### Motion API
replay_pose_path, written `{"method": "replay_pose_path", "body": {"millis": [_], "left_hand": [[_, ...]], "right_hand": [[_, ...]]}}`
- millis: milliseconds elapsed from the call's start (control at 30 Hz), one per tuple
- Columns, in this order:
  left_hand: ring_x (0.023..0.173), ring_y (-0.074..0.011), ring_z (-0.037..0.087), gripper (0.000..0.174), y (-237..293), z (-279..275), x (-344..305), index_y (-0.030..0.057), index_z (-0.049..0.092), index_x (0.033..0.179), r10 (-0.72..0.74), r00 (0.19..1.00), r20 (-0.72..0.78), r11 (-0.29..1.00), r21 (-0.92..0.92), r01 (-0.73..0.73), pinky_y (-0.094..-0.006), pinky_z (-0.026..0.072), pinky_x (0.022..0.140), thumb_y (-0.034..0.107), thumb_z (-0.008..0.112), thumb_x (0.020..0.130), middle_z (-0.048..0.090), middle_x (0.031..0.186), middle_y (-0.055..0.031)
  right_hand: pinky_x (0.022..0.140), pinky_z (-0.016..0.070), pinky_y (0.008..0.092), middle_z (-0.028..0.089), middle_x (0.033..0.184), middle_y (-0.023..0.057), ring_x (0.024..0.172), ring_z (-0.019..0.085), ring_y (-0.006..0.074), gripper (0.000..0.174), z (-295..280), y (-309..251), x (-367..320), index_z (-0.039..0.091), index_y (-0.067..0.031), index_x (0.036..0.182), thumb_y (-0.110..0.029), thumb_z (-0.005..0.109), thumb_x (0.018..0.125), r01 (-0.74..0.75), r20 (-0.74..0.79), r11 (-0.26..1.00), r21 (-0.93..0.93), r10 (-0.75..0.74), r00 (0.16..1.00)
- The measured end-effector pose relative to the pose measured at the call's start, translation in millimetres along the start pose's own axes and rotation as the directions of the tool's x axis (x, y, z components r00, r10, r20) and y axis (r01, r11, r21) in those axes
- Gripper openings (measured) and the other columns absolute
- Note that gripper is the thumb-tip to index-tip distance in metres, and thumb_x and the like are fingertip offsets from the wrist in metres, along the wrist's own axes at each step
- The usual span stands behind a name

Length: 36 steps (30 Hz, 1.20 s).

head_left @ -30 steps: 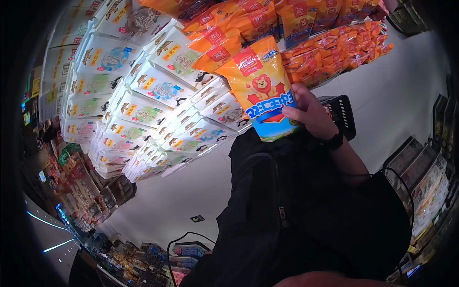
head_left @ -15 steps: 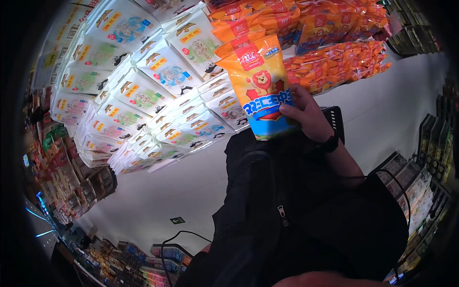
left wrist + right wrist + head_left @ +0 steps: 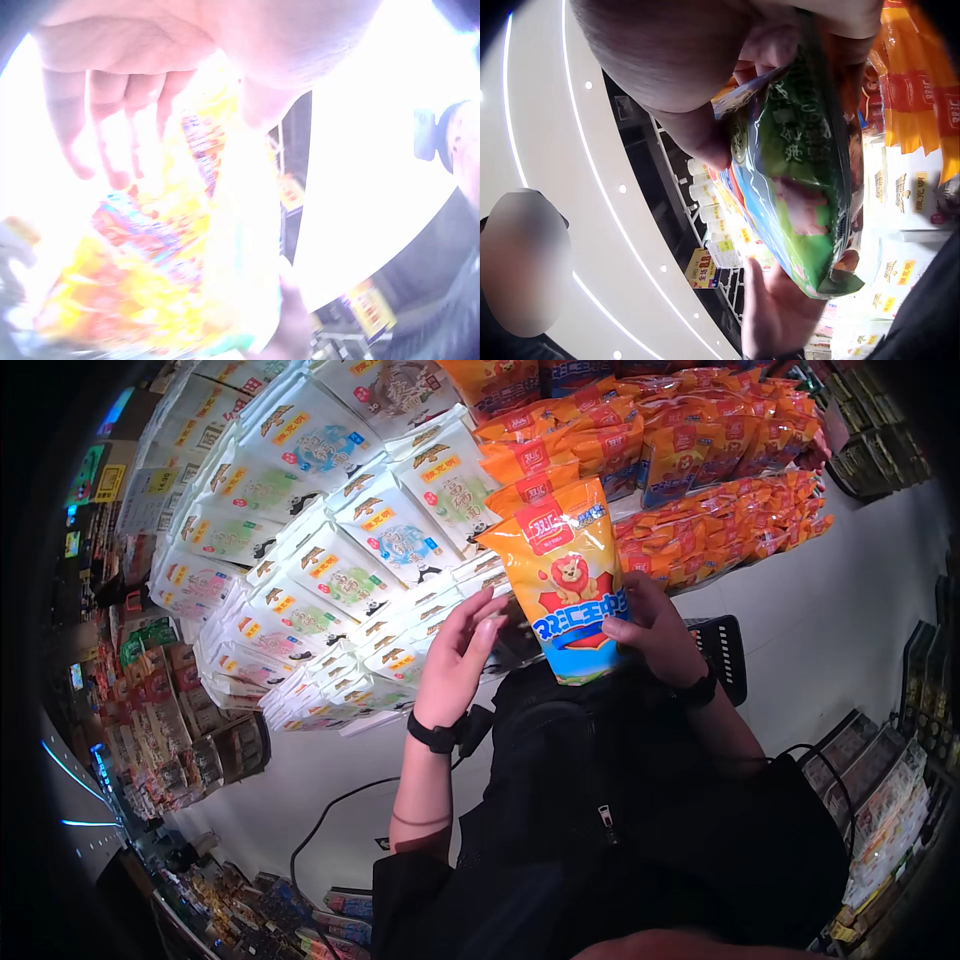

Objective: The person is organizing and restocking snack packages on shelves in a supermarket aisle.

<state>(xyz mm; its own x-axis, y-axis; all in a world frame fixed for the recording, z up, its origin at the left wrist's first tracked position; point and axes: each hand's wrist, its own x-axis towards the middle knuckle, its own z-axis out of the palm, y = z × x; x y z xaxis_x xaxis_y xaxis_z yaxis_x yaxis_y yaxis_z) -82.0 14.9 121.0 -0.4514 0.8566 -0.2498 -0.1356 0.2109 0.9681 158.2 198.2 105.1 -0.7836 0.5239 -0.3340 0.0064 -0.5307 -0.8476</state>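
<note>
An upright orange, yellow and blue snack bag (image 3: 572,585) with a cartoon lion is in front of my body in the head view. My right hand (image 3: 660,635) grips its right edge, thumb on the printed front and fingers behind. The right wrist view shows the bag's green bottom fold (image 3: 799,187), with a pink pig printed on it. My left hand (image 3: 462,660) is raised just left of the bag, palm toward it, fingers spread and loosely bent, holding nothing. Glare washes out much of the left wrist view, where the left fingers (image 3: 109,135) overlap the bag.
White packs (image 3: 400,545) are stacked in slanting rows at the left and behind the bag. More orange bags (image 3: 700,445) fill the display at the back right. A black basket (image 3: 722,655) is beyond my right hand. Shelves (image 3: 880,800) line the right side; a cable (image 3: 320,825) loops from my left wrist.
My left hand has come up from below into the head view and is now beside the snack bag. The right hand keeps its grip on the bag, which stays upright.
</note>
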Motion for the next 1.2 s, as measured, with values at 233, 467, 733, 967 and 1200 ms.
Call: {"method": "replay_pose_path", "body": {"millis": [233,467,733,967,1200], "left_hand": [[0.115,-0.012,0.073,0.044,31,47,52,-0.0049,0.064,0.143,0.07,0.995,0.069,0.952,-0.302,-0.046,-0.0299,0.0581,0.099,0.029,0.068,0.115,0.078,0.132,-0.0103],[0.105,-0.0101,0.072,0.039,32,44,57,-0.0063,0.072,0.133,0.051,0.999,0.007,0.948,-0.316,-0.046,-0.0263,0.0567,0.093,0.029,0.065,0.117,0.081,0.119,-0.0079],[0.097,-0.0075,0.069,0.038,33,63,43,-0.0048,0.074,0.127,0.084,0.996,-0.033,0.98,-0.178,-0.088,-0.0245,0.0552,0.087,0.03,0.064,0.117,0.08,0.113,-0.0051],[0.118,-0.0126,0.068,0.036,50,91,28,-0.0011,0.062,0.146,0.288,0.95,-0.12,0.947,-0.109,-0.301,-0.0282,0.0563,0.096,0.019,0.064,0.117,0.072,0.136,-0.0108],[0.129,-0.0161,0.066,0.041,-5,80,9,0.0012,0.056,0.152,0.109,0.994,0.023,0.991,-0.076,-0.107,-0.0321,0.0527,0.112,0.009,0.066,0.113,0.067,0.146,-0.0115]], "right_hand": [[0.115,0.0514,0.0381,0.063,0.145,0.0104,0.134,0.064,0.0199,0.063,1,-4,-13,0.05,-0.0031,0.148,-0.007,0.082,0.095,-0.028,0.043,0.998,-0.056,0.03,0.999],[0.117,0.0507,0.0392,0.062,0.148,0.0113,0.138,0.062,0.0206,0.067,-20,24,-16,0.048,-0.0024,0.153,-0.008,0.082,0.096,0.03,0.051,1.0,-0.003,-0.03,0.998],[0.118,0.0498,0.0381,0.064,0.145,0.0102,0.136,0.062,0.0189,0.073,-11,-6,-10,0.049,-0.0029,0.155,-0.016,0.089,0.096,0.049,0.039,0.956,-0.29,-0.039,0.998],[0.119,0.0489,0.0377,0.067,0.142,0.0096,0.135,0.063,0.018,0.069,-28,-20,21,0.053,-0.0021,0.151,-0.016,0.091,0.095,0.202,-0.031,0.941,-0.271,-0.219,0.975],[0.111,0.0565,0.0371,0.073,0.137,0.0097,0.128,0.069,0.019,0.056,-91,-50,100,0.063,-0.0018,0.145,0.0,0.086,0.094,0.449,0.032,0.826,-0.342,-0.467,0.883]]}}
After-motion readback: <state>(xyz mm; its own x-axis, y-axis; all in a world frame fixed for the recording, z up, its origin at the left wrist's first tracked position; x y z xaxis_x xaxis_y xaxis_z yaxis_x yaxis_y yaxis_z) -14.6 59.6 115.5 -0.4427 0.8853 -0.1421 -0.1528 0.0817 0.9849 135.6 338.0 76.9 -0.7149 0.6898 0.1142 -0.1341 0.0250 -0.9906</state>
